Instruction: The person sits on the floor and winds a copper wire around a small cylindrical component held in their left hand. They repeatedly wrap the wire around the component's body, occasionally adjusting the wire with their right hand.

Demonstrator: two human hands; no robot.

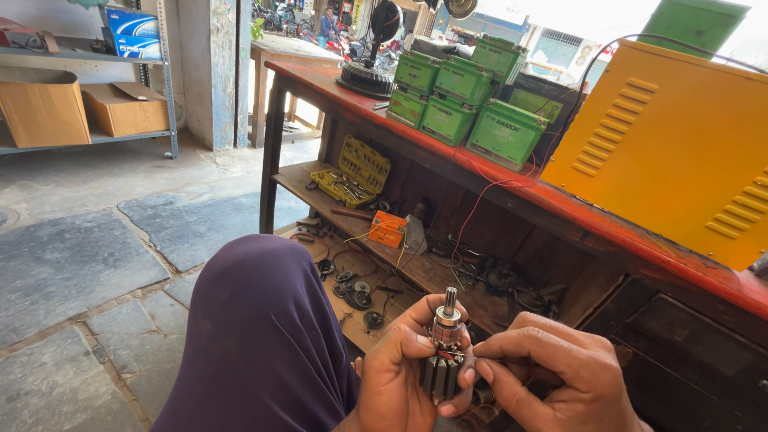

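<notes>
My left hand (398, 370) grips a small motor armature (442, 352) upright, its dark slotted core in my fingers and its grooved steel shaft pointing up. My right hand (550, 370) pinches a thin wire or pin (458, 354) against the copper commutator just above the core. Both hands sit low in the head view, in front of the bench. My knee in purple cloth (260, 344) is just left of my left hand.
A red-topped wooden bench (560, 210) carries several green batteries (462, 100) and a large yellow metal box (680, 136). Its lower shelf holds a yellow tool case (352, 170), an orange box (388, 229), wires and small parts. Cardboard boxes (44, 112) sit on a shelf at far left.
</notes>
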